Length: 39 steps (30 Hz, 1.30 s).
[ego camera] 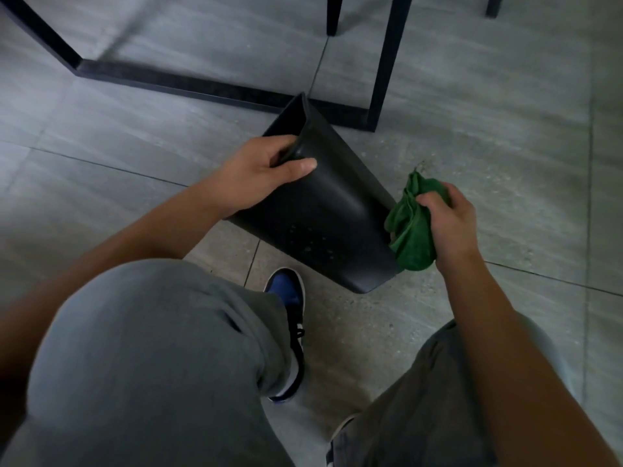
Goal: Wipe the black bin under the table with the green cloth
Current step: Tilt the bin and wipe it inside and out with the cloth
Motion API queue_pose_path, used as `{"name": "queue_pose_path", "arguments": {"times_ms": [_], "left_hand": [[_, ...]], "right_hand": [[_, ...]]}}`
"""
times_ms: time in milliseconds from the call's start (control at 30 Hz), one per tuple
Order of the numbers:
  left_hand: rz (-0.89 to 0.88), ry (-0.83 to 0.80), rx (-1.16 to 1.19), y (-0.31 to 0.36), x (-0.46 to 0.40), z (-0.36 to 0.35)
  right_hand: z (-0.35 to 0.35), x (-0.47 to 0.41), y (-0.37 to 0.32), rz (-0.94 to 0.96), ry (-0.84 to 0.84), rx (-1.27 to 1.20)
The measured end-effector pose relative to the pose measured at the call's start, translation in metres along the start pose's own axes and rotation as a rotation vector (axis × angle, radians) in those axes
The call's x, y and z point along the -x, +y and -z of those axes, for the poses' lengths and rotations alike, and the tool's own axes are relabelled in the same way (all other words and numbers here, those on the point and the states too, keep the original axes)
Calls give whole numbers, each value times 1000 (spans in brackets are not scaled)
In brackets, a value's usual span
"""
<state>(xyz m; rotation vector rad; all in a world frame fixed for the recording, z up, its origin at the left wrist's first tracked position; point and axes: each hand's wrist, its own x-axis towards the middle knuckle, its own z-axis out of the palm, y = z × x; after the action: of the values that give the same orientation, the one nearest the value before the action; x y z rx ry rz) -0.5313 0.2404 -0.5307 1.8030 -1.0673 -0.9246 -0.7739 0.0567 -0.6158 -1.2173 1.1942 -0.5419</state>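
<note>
Two hands busy: our left hand grips tilted bin at rim, right hand bunches cloth against right wall. Bin seems light, stiff, smooth; rim looks like best hold.

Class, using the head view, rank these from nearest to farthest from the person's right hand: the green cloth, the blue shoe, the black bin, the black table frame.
From the right hand:
1. Green cloth, gripped in it.
2. Black bin, just to its left, touching the cloth.
3. Blue shoe, lower left.
4. Black table frame, beyond the bin.
</note>
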Motion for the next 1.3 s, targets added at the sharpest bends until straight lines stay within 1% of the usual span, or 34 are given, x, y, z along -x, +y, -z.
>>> {"name": "queue_pose_path", "arguments": {"times_ms": [67,133,167,233,300,367,400,433,500,533,600,633,667,800,867,933,1033,1067,1100,1167,1300], "left_hand": [[65,-47,85,0,-1,4],[110,-58,93,-5,-2,8],[124,-38,58,-6,-1,9],[117,43,-89,-7,1,2],[67,124,-278,-9,1,-7],[30,163,-367,-7,1,-11],[45,178,-350,-6,1,-9],[78,174,-271,-5,1,-6],[164,93,-14,-8,7,1],[198,33,73,-11,11,3],[237,-69,96,-19,18,4],[253,-79,64,-21,20,3],[253,-51,32,-20,21,1],[156,178,-65,-18,14,-4],[127,215,-52,-22,12,-5],[147,244,3,-26,10,-3],[232,292,110,-36,9,1],[276,291,157,-41,9,0],[323,291,196,-47,10,-1],[392,311,251,-54,12,-2],[419,339,284,-57,12,-4]], "right_hand": [[-1,-2,4,-20,24,-5],[-1,-2,9,-22,37,-4],[-1,-3,11,-20,49,2],[1,-6,15,-11,74,28],[2,-9,18,8,93,86],[1,-9,20,37,119,144],[1,-10,20,52,139,154],[1,-10,20,66,163,162],[4,-12,18,69,210,184],[6,-12,18,58,230,186],[10,-13,18,33,250,178],[10,-13,19,28,253,178],[10,-13,19,29,251,183],[8,-13,15,67,209,152],[13,-16,8,82,212,119],[20,-20,3,60,245,62],[23,-22,6,-77,253,-139],[19,-21,8,-109,239,-162],[13,-21,11,-112,226,-146],[0,-22,15,-36,220,-26],[-9,-17,24,249,284,366]]}}
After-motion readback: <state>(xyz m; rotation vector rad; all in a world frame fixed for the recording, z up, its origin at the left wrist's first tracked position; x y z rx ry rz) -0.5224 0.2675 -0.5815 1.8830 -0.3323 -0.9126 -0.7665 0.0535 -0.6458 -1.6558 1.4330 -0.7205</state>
